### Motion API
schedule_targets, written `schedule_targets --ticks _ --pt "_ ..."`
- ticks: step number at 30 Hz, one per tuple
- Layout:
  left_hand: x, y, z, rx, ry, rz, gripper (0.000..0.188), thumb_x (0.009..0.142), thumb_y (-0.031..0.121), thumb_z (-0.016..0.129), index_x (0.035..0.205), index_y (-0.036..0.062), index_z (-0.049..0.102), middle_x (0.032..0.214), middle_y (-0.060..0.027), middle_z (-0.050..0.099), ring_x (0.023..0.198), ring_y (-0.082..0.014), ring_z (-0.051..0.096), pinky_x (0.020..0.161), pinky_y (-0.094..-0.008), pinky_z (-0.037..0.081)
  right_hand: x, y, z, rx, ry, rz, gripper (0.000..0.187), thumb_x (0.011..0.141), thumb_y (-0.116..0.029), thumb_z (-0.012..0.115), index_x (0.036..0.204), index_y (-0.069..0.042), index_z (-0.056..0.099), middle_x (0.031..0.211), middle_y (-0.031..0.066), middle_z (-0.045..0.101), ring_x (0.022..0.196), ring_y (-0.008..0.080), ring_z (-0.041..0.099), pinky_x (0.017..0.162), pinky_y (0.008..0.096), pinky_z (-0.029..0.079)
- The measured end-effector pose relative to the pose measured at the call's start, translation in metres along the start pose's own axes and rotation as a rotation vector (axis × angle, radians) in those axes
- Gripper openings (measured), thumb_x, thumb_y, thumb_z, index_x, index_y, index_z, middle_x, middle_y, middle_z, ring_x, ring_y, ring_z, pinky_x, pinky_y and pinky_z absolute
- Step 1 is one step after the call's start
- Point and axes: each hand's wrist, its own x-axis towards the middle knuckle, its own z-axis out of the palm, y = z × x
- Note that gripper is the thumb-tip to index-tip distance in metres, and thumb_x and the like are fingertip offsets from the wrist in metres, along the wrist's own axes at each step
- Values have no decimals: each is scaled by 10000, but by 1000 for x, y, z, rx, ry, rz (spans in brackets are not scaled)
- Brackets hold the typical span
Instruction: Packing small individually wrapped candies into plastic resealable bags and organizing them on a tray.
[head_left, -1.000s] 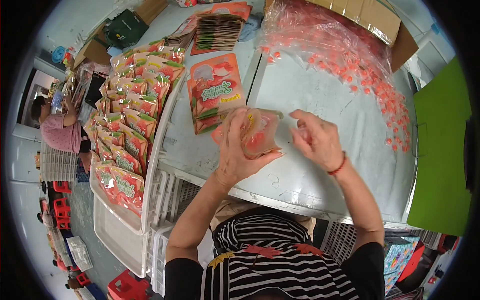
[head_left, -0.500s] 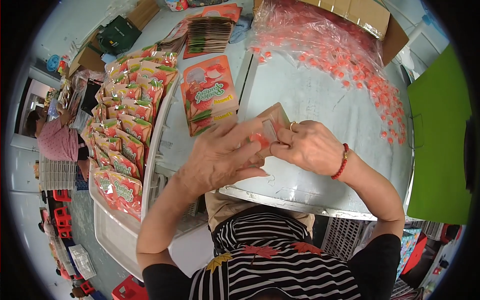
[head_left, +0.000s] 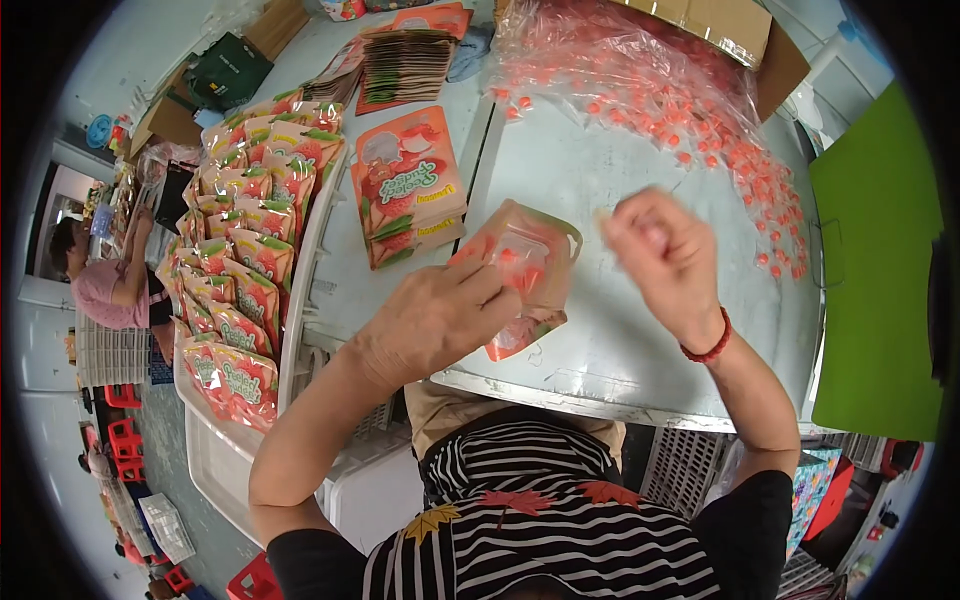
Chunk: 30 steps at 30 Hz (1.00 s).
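A printed pouch (head_left: 548, 255) in pink and beige lies tilted over the near part of the table, with a see-through window and red pieces showing in it. My left hand (head_left: 430, 318) grips its left side, fingers curled over the edge. To the right of the pouch, apart from it, my right hand (head_left: 665, 265) is in the air with its fingers curled in. Motion blurs the fingertips, and whatever they may hold cannot be made out. Beyond my left hand lie a few flat red pouches (head_left: 408, 175) with strawberry-like pictures, overlapping.
Filled pouches (head_left: 240, 250) stand in rows in a white crate (head_left: 318, 235) on the left. Stacked flat pouches (head_left: 408, 68) lie at the back. A clear bag (head_left: 600, 50) spills wrapped red candies (head_left: 715, 150) along the right. A person (head_left: 110, 275) works at the far left.
My right hand has let go of the pouch and moved right, away from it. The pouch now lies more open to view, my left hand still on its left side.
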Motion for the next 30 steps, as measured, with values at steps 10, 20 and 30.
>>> schedule_targets --ticks 10,20,30 --pt "11 6 16 27 28 2 130 709 79 613 766 55 499 767 -58 482 797 -210 589 568 -312 518 4 9 59 653 333 299 364 1015 -305 359 874 -17 531 790 30 513 742 98 465 704 277 415" --pt "0 -2 9 -18 168 -42 146 678 58 611 789 45 518 753 -66 481 769 -216 583 550 -327 505 3 -16 42 351 125 125 265 968 -209 434 877 5 562 960 115 580 906 212 551 842 325 431" --pt "-19 -7 -4 0 170 -113 180 661 93 626 796 53 514 752 -62 477 733 -225 580 527 -330 484 -10 -7 27 -424 -358 -350 158 708 -42 673 789 -29 539 970 72 603 753 246 625 618 332 524"
